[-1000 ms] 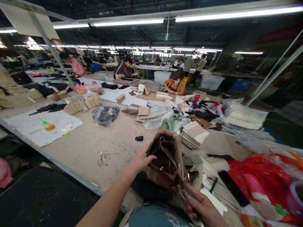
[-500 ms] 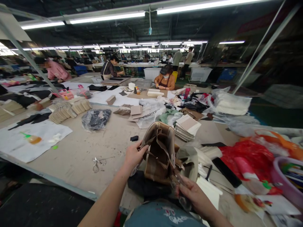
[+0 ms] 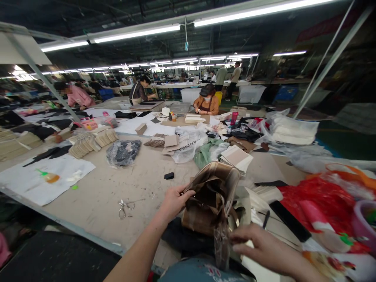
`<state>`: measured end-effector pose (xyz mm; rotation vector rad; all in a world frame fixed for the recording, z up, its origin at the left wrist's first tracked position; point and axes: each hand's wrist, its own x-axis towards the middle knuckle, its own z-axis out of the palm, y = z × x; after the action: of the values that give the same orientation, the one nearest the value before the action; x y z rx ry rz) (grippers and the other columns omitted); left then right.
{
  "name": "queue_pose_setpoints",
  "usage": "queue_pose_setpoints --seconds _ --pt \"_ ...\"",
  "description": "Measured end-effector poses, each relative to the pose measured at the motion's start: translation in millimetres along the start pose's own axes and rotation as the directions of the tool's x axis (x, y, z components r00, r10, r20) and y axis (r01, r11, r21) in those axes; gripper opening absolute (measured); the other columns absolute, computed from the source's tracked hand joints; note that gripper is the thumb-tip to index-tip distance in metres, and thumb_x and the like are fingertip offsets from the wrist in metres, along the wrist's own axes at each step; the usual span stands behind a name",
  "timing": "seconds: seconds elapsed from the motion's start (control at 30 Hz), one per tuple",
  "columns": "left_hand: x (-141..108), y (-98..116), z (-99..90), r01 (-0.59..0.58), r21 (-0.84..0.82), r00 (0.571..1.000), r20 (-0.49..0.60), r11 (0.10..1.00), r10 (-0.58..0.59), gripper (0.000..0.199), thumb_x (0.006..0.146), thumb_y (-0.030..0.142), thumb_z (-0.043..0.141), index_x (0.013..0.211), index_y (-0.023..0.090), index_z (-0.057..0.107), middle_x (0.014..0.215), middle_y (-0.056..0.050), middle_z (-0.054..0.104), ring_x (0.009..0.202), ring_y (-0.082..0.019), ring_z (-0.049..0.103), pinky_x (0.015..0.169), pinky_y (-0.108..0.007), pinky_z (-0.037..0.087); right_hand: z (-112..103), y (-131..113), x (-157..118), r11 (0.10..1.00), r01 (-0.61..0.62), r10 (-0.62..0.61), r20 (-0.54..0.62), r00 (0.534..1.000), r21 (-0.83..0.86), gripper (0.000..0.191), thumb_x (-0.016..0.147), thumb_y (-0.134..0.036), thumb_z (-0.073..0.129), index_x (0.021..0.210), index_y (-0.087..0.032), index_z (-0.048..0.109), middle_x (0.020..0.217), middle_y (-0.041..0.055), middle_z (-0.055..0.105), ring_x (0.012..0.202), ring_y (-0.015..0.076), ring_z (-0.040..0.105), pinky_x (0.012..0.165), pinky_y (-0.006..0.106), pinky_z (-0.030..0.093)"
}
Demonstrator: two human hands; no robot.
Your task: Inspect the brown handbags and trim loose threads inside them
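My left hand [image 3: 176,199] pinches the near-left rim of a brown bag [image 3: 196,219], which stands upright with its mouth facing me. Folds of brown lining show inside the mouth. A strip of clear plastic [image 3: 221,244] hangs from the bag's right side. Just right of this strip is my right hand [image 3: 249,241], somewhat blurred, its fingers stretched out and apart with nothing visible in them. Black cloth [image 3: 179,237] lies under the bag. Scissors [image 3: 122,209] rest on the table to the left, and a small black piece [image 3: 169,176] lies beyond my left hand.
On the right lie a black phone [image 3: 289,221], a red plastic bag [image 3: 311,199] and a purple basin [image 3: 357,219]. Stacked panels [image 3: 236,156] stand behind the bag. A glue bottle [image 3: 49,177] lies on white paper at left. A co-worker [image 3: 207,103] sits across the table.
My right hand has come off the clear plastic and moved right, its fingers opening. The bag and my left hand sit slightly lower and further right in view, as the camera has shifted.
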<state>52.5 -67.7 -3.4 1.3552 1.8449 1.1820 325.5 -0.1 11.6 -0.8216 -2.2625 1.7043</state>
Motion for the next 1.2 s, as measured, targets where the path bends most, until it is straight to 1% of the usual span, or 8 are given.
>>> queue_pose_setpoints --seconds 0.1,0.23,0.37,0.47,0.57,0.7,0.93,1.2 --pt "0 0 2.5 -0.016 0.055 1.0 -0.02 0.998 0.017 0.029 0.077 0.035 0.053 0.095 0.021 0.07 0.08 0.002 0.07 0.075 -0.017 0.062 0.066 -0.023 0.047 -27 -26 18 0.948 0.153 -0.184 -0.089 0.979 -0.279 0.024 0.079 -0.037 0.057 0.096 -0.025 0.069 0.089 0.0061 0.067 0.081 0.0215 0.058 0.074 0.032 0.045" --pt "0 3 6.1 -0.014 0.124 0.998 -0.064 0.992 0.022 0.031 0.077 0.037 0.052 0.097 0.019 0.07 0.073 0.002 0.069 0.067 -0.015 0.059 0.06 -0.022 0.045 -36 -47 65 0.746 0.351 -0.468 -0.072 0.881 -0.566 0.036 0.081 -0.034 0.055 0.115 -0.023 0.059 0.112 0.0079 0.06 0.103 0.0213 0.052 0.089 0.034 0.041" --pt "0 8 5.5 -0.04 0.172 0.996 -0.068 0.984 0.053 0.028 0.078 0.037 0.052 0.089 0.019 0.07 0.072 0.002 0.068 0.065 -0.014 0.058 0.06 -0.022 0.044 -29 -47 109 0.551 0.369 -0.486 0.072 0.871 -0.749 0.035 0.081 -0.033 0.056 0.114 -0.021 0.059 0.111 0.0069 0.06 0.101 0.0199 0.051 0.089 0.034 0.039" --pt "1 7 5.2 -0.021 0.194 0.995 -0.089 0.981 0.039 0.028 0.078 0.037 0.052 0.089 0.018 0.07 0.072 0.003 0.068 0.066 -0.014 0.059 0.061 -0.021 0.044 -28 -45 125 0.473 0.387 -0.457 0.155 0.876 -0.792 0.021 0.084 -0.033 0.052 0.096 -0.022 0.066 0.096 0.0041 0.065 0.091 0.0173 0.053 0.083 0.03 0.039" --pt "2 4 6.7 -0.01 0.183 0.992 -0.118 0.983 0.032 0.031 0.078 0.038 0.052 0.097 0.018 0.069 0.08 0.002 0.07 0.072 -0.015 0.06 0.066 -0.023 0.046 -31 -44 132 0.467 0.364 -0.412 0.166 0.896 -0.806 0.025 0.087 -0.035 0.048 0.085 -0.021 0.068 0.087 0.0025 0.066 0.085 0.0156 0.055 0.074 0.026 0.038" --pt "2 1 10.1 -0.003 0.172 0.988 -0.155 0.985 0.03 0.035 0.08 0.039 0.05 0.103 0.019 0.067 0.091 0.0 0.07 0.08 -0.017 0.062 0.074 -0.026 0.048 -34 -44 138 0.469 0.279 -0.371 0.1 0.923 -0.838 0.03 0.087 -0.041 0.045 0.086 -0.021 0.068 0.088 0.0028 0.067 0.084 0.0155 0.058 0.068 0.024 0.037" --pt "3 0 13.8 0.032 0.236 0.982 -0.19 0.971 0.014 0.035 0.08 0.041 0.05 0.101 0.019 0.068 0.086 -0.001 0.071 0.08 -0.018 0.064 0.072 -0.025 0.049 -27 -46 148 0.453 0.143 -0.335 -0.019 0.942 -0.88 0.035 0.087 -0.045 0.043 0.086 -0.021 0.068 0.087 0.0047 0.068 0.084 0.0171 0.059 0.069 0.025 0.037" --pt "3 -1 17.6 0.051 0.25 0.974 -0.227 0.967 0.007 0.036 0.08 0.042 0.051 0.098 0.017 0.068 0.088 -0.001 0.071 0.08 -0.018 0.064 0.071 -0.024 0.048 -24 -47 150 0.444 0.104 -0.339 -0.059 0.939 -0.89 0.036 0.086 -0.045 0.042 0.084 -0.019 0.068 0.086 0.0064 0.068 0.082 0.0185 0.059 0.065 0.025 0.038"
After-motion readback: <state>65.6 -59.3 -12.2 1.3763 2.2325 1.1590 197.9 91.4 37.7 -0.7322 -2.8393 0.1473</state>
